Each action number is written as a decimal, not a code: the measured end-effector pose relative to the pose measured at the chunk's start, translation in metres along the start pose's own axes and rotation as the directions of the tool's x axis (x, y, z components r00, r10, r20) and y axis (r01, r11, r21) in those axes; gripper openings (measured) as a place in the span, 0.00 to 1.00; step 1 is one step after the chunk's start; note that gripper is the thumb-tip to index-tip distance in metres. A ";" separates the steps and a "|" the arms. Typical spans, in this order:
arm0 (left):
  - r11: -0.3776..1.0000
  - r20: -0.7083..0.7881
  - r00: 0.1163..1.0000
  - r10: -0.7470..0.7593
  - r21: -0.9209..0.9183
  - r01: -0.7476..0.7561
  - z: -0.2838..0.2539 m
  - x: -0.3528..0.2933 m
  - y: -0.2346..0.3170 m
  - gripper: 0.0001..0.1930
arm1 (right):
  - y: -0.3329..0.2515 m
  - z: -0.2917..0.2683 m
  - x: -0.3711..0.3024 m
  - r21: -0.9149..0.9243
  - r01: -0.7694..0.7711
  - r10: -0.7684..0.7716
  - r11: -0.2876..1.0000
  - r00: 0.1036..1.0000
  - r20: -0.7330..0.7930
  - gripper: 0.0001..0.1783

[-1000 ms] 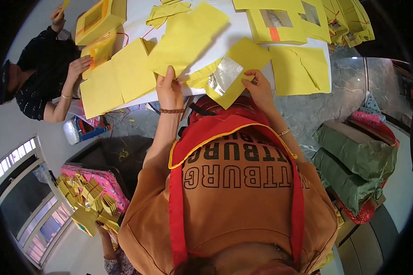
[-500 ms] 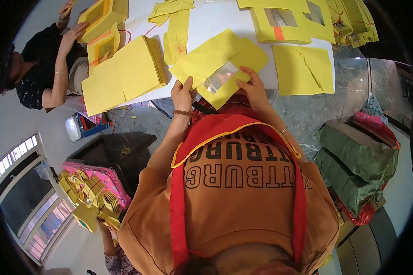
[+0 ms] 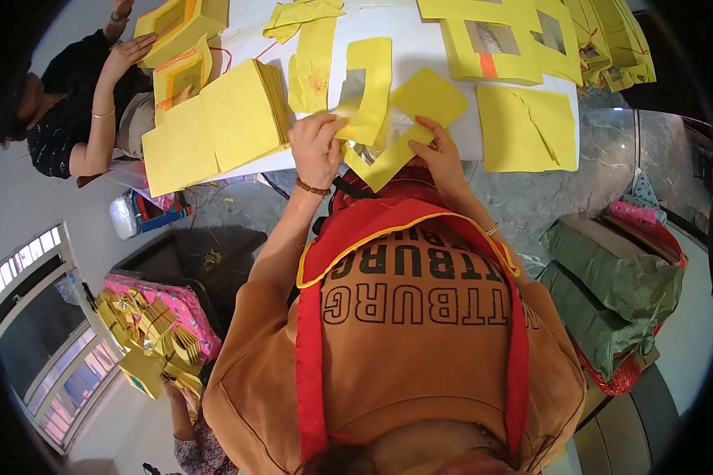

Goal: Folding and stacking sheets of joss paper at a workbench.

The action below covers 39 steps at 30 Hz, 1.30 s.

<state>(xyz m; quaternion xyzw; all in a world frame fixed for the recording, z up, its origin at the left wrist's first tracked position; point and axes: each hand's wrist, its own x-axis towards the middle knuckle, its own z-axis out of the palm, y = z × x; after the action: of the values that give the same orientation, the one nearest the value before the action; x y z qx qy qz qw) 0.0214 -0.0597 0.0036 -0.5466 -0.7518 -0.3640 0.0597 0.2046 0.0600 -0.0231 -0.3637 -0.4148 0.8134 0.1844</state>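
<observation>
A yellow paper piece (image 3: 394,166) with a clear window is between my hands at the table's near edge. My left hand (image 3: 317,149) is closed, fingers pinching the lower end of a turned-up yellow panel (image 3: 379,79) with a window opening. My right hand (image 3: 440,158) grips the right edge of the paper piece between thumb and fingers. A plain yellow flap (image 3: 432,96) extends beyond that hand. Left of my left hand lies a thick stack of yellow sheets (image 3: 242,119).
On the white table (image 3: 408,51) are yellow windowed boxes (image 3: 483,59), a creased yellow sheet (image 3: 527,131) and a yellow strip (image 3: 313,63). A co-worker's hand (image 3: 127,55) touches a yellow box at far left. Green wrapped packages (image 3: 610,261) stand at right; a pink container (image 3: 202,317) stands lower left.
My left hand has shifted slightly and closed over the paper's left part. The left panel, flat before, now stands turned up and away. My right hand keeps its hold.
</observation>
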 end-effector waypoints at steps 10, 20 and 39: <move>0.412 0.139 0.724 -0.676 -0.742 0.528 0.007 -0.002 -0.012 0.10 | -0.032 0.006 -0.007 -0.227 -0.014 0.027 0.974 0.998 0.054 0.27; 0.197 0.244 0.623 -0.743 -0.810 0.553 0.023 0.001 -0.001 0.41 | -0.031 0.005 -0.003 -0.182 0.074 -0.083 0.981 0.996 -0.038 0.31; 0.102 0.346 0.520 -0.781 -0.751 0.653 0.028 -0.007 -0.024 0.20 | -0.098 0.007 0.012 -0.686 0.364 -0.430 0.630 0.899 0.081 0.10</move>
<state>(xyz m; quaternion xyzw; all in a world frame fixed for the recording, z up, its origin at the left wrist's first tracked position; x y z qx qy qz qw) 0.0123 -0.0506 -0.0316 -0.0415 -0.6482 -0.6834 -0.3332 0.1908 0.1213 0.0536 -0.3414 -0.7462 0.5234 0.2295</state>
